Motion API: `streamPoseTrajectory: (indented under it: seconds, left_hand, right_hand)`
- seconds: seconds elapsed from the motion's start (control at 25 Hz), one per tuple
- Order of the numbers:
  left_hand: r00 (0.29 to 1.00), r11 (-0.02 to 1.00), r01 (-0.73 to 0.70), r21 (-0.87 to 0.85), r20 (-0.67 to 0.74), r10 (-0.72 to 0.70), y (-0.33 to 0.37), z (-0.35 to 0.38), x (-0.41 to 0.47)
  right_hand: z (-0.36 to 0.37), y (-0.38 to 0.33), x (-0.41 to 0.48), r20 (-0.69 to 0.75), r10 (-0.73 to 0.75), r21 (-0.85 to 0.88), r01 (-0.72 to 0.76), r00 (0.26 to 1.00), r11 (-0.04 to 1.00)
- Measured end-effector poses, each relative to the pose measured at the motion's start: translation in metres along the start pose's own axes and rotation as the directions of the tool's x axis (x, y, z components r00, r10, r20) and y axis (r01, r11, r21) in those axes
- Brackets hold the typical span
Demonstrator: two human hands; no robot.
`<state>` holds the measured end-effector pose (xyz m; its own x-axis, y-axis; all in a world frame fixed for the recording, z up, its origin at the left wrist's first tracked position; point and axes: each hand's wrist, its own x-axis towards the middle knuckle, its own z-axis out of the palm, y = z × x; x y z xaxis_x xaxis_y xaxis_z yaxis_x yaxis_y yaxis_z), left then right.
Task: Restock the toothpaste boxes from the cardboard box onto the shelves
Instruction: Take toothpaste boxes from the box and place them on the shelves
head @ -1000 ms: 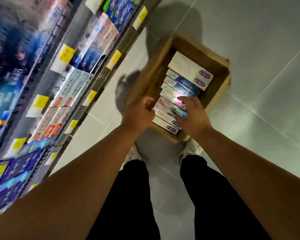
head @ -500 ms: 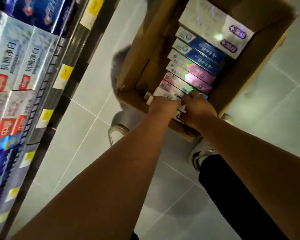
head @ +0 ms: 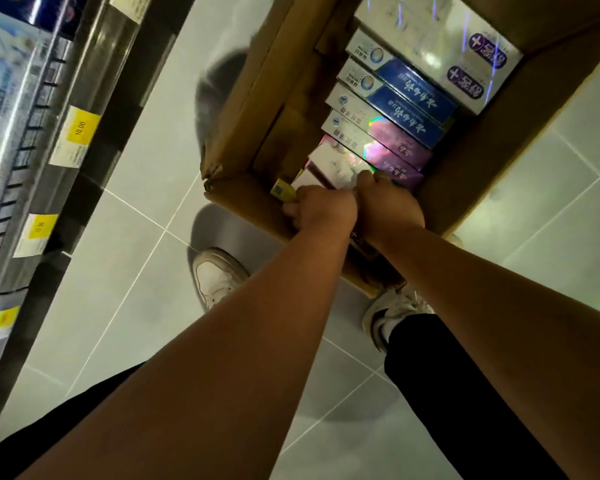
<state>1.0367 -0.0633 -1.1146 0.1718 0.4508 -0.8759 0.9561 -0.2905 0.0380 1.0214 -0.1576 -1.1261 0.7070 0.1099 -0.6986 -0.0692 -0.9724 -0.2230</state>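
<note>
Inside the cardboard box, left hand and right hand tight around nearest toothpaste boxes, long axes crosswise.

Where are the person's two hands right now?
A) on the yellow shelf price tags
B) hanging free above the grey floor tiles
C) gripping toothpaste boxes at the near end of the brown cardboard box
C: the left hand and right hand curl round pale toothpaste boxes at the near end of the brown cardboard box.

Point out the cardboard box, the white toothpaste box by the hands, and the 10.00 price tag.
cardboard box point(head: 245, 109): head view, left side wall.
white toothpaste box point(head: 336, 164): head view, top face.
10.00 price tag point(head: 80, 128): head view, yellow upper part.
</note>
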Motion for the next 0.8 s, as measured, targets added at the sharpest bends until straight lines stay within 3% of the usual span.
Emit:
streamPoseTrajectory:
  seconds: [0.2,0.32,0.4,0.52,0.6,0.68,0.8]
  left_hand:
    - [0.985,0.985,-0.168,0.051,0.050,0.165,0.004,-0.002,0.008]
    - [0.902,0.904,-0.426,0.033,0.095,0.422,0.012,0.002,0.002]
    - [0.856,0.857,-0.511,0.066,0.131,0.500,0.024,0.000,0.005]
    - [0.850,0.834,-0.525,0.166,0.143,0.507,0.026,-0.002,0.007]
    - [0.871,0.867,-0.488,0.099,0.120,0.476,0.015,0.004,-0.001]
    - [0.907,0.912,-0.410,-0.019,0.093,0.410,0.003,0.013,-0.010]
    - [0.952,0.956,-0.288,0.052,0.124,0.280,-0.003,0.027,-0.021]
  right_hand:
    - [-0.010,0.008,0.008,-0.037,0.065,0.156,-0.058,0.997,0.986]
    - [-0.026,0.008,0.017,-0.112,0.116,0.269,-0.082,0.987,0.960]
    - [-0.038,0.013,0.026,-0.104,0.103,0.284,-0.070,0.989,0.956]
    - [-0.051,0.025,0.034,0.054,-0.041,0.093,0.036,0.998,0.995]
    - [-0.055,0.029,0.039,0.125,-0.151,-0.086,0.162,0.981,0.983]
    - [-0.060,0.030,0.047,0.101,-0.219,-0.246,0.237,0.971,0.940]
    - [-0.070,0.026,0.062,0.029,-0.297,-0.469,0.275,0.954,0.839]
